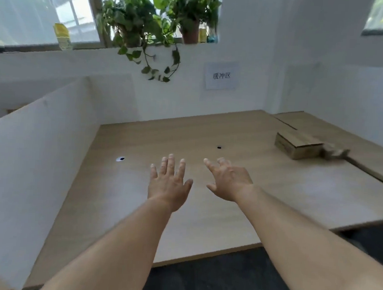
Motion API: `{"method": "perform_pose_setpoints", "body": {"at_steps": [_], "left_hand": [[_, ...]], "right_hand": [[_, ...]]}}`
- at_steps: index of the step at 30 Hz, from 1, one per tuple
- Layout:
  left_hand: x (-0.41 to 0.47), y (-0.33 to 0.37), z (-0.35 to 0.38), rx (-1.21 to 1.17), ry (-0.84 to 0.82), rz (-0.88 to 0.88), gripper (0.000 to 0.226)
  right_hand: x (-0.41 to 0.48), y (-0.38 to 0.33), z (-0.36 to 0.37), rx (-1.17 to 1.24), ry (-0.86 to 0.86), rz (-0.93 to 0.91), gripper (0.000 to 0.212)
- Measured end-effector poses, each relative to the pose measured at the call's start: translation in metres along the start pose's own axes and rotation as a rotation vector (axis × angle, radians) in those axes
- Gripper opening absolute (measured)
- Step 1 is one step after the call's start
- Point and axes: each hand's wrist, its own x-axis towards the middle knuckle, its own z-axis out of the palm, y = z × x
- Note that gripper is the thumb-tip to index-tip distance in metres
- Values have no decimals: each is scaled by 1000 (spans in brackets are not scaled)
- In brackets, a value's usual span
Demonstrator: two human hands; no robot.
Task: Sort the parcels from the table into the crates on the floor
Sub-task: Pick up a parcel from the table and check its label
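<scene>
One cardboard parcel (298,145) on desk (208,224), rt side. Left grip (169,183), right grip (228,183) empty, fingers spread; reach step. Next: grasp parcel.

Both hands (169,183) (228,183) outstretched, fingers (170,163) spread.

Open wood ahead, shut in on the left and at the back, with one box off to the right.

The left hand (169,183) and the right hand (228,183) hover with fingers spread above the pale wooden tabletop (203,224), touching nothing. Bare wood runs from them to the white back wall (166,98), marked only by a flat white sticker (120,159) and a small black dot (219,147). A tall white partition panel (36,139) closes the table's left edge. A closed brown cardboard box (298,145) lies to the right, well apart from the right hand, near the seam with a second wooden table (343,136). A green trailing vine (161,69) hangs high on the back wall.
</scene>
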Motion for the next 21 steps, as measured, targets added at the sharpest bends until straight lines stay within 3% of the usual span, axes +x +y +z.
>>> {"method": "perform_pose_setpoints", "body": {"at_steps": [11, 21], "left_hand": [[82, 73, -14, -110, 76, 301, 66], [105, 212, -14, -125, 83, 626, 66]], "right_hand": [[-6, 73, -43, -199, 26, 245, 74], [-92, 188, -58, -287, -30, 560, 74]]}}
